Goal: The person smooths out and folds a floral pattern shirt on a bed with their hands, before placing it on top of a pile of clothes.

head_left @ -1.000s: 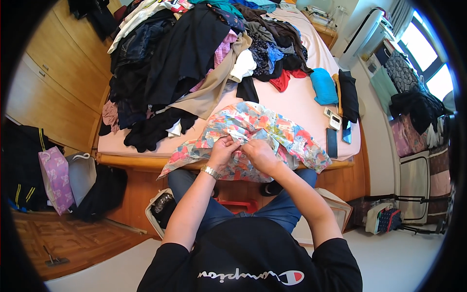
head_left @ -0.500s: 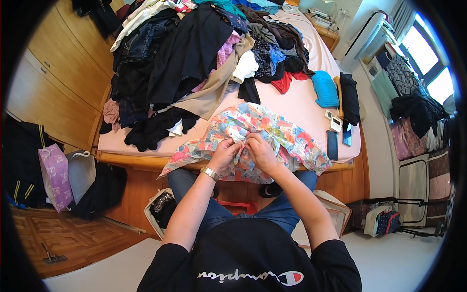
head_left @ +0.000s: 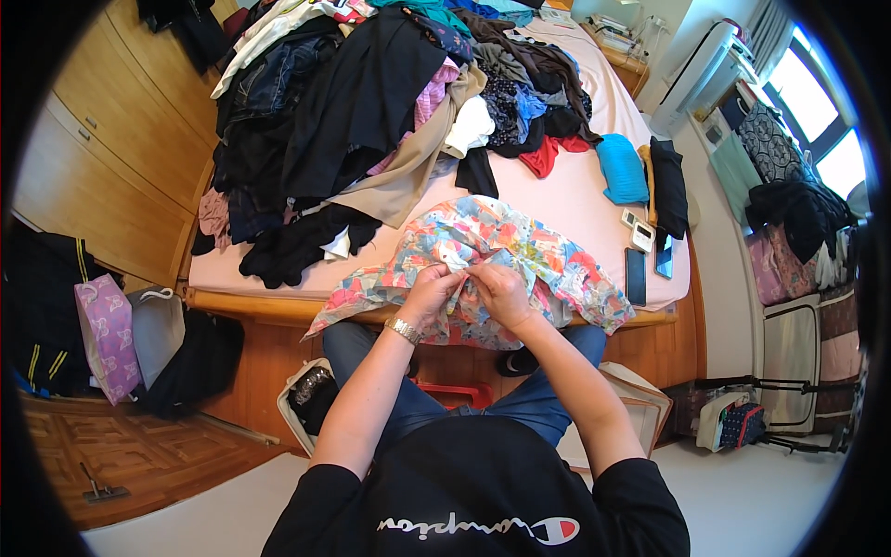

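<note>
At the bed's point(head_left: 566, 209) near edge, directly before you, lies the floral garment point(head_left: 478, 226), spread loosely w/ its near part hanging over the side. Your L hand point(head_left: 432, 292) & R hand point(head_left: 502, 292) meet at its middle: L thumb & fingertips clamped on a fold, R fingertips together, apparently pinching cloth just beside them. Step in hand, by appearance: close fingertip work on that one spot; next move calls for a steady L pinch & small R fingertip adjustments, w/o dragging the rest. Hard to make out: any small detail btwn the tips; your hands also cover cloth beneath, & folds hide the underside
</note>
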`<state>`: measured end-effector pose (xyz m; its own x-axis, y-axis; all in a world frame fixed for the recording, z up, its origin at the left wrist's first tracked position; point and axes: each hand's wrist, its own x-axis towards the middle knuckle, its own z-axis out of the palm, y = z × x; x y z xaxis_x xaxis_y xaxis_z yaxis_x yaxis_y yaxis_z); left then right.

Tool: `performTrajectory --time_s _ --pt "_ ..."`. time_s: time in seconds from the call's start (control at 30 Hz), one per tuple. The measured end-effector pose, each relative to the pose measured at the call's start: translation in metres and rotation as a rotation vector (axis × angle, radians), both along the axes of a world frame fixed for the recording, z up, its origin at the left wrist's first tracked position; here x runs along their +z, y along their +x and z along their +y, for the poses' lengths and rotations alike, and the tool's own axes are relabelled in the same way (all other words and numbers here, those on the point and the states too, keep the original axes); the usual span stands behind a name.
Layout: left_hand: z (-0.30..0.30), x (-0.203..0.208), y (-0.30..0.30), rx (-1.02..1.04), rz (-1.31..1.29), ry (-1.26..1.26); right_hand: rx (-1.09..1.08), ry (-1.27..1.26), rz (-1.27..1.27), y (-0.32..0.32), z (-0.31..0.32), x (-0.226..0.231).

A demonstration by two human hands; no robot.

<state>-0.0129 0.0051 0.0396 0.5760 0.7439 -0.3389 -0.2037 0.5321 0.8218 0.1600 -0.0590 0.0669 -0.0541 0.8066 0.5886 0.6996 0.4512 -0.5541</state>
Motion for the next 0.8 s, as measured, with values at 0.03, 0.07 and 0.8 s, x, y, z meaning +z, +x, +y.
performTrajectory --time_s 0.03,0.07,0.8 --pt "0.000 0.001 0.001 -0.002 0.000 -0.001 0.010 0.004 -0.002 0.001 0.000 -0.001" --pt "0.001 0.001 0.001 -0.009 0.027 0.041 0.022 0.010 -0.003 0.001 0.000 -0.001" --pt "-0.007 -0.008 0.013 0.081 0.072 0.389 -0.064 -0.651 0.945 -0.001 0.013 -0.008"
